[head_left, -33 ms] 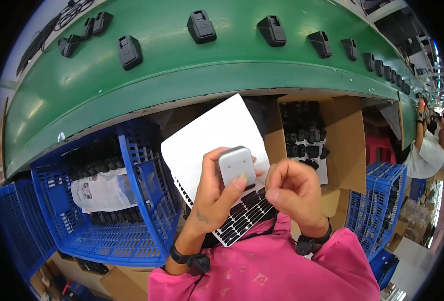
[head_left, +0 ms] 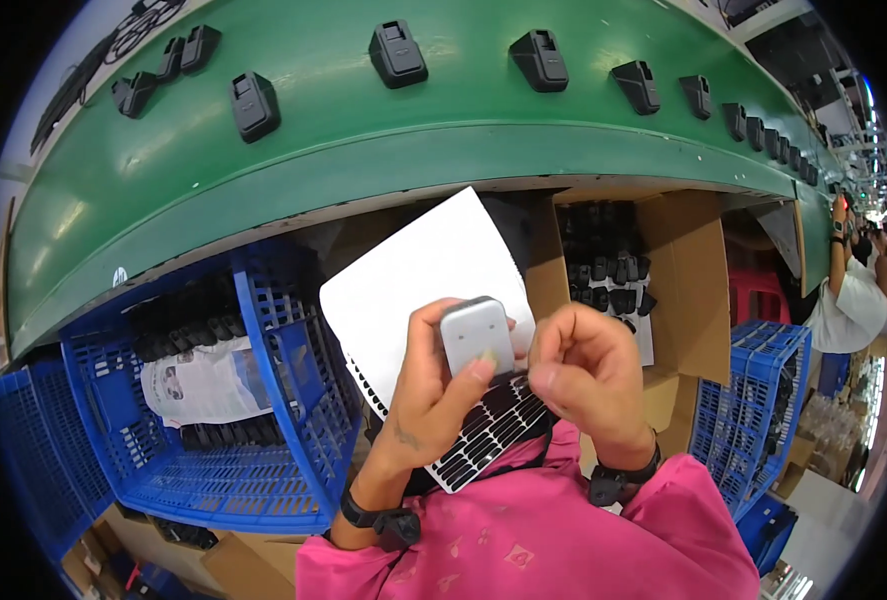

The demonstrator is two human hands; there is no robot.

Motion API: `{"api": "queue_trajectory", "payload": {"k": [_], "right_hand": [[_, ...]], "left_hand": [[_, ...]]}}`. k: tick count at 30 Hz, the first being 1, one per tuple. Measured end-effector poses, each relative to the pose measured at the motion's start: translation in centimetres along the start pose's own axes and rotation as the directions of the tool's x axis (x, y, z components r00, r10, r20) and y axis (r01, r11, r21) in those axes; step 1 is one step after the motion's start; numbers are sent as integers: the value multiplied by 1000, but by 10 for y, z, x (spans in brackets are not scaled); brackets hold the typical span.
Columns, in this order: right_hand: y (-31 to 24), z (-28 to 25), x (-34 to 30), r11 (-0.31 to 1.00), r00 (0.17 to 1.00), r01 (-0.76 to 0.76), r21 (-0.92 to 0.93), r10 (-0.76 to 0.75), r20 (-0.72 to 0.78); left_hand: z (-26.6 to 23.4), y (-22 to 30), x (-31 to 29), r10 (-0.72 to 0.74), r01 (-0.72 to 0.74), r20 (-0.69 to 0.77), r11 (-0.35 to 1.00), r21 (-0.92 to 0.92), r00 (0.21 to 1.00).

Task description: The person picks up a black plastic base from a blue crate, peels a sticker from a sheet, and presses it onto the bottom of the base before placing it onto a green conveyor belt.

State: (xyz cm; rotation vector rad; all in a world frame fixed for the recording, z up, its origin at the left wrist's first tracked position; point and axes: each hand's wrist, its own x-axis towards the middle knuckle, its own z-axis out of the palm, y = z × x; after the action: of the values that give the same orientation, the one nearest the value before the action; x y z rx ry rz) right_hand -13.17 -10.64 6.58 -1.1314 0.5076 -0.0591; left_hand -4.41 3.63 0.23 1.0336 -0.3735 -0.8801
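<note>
In my left hand (head_left: 431,385) I hold a small light-grey rounded block (head_left: 475,338), with my thumb lying across its flat face. Two small dark dots show on that face. Close on its right, my right hand (head_left: 593,375) is curled, thumb and index finger pinched together. Whatever lies between those fingertips is too small or hidden. Under both hands is a large white sheet (head_left: 413,262), and below it in my lap a sheet of black rectangular stickers (head_left: 488,430) in rows, partly covered by my hands.
Black dock-like units (head_left: 398,54) stand spaced along the green bench (head_left: 323,100) ahead. To my left is a blue plastic crate (head_left: 218,490) holding black parts and paper. An open cardboard box (head_left: 688,280) with black parts stands on the right, beside another blue crate (head_left: 748,410). A person (head_left: 848,315) sits at far right.
The grey block and my left hand have shifted very slightly downward and right. My right hand's fingertips have moved a little, still pinched. The view has turned slightly.
</note>
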Motion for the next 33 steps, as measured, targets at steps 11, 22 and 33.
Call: {"api": "queue_trajectory", "payload": {"k": [11, 22, 33], "right_hand": [[3, 4, 28, 1000, 990, 19, -25, -22, -136], [4, 3, 32, 999, 985, -6, -31, 0, -175], [8, 1, 32, 1000, 981, 7, -17, -11, -194]], "left_hand": [[6, -2, 1, -61, 61, 0, 990, 128, 998], [5, -1, 6, -31, 26, 16, 966, 259, 999], [8, 1, 6, 0, -1, 5, 940, 341, 1000]]}}
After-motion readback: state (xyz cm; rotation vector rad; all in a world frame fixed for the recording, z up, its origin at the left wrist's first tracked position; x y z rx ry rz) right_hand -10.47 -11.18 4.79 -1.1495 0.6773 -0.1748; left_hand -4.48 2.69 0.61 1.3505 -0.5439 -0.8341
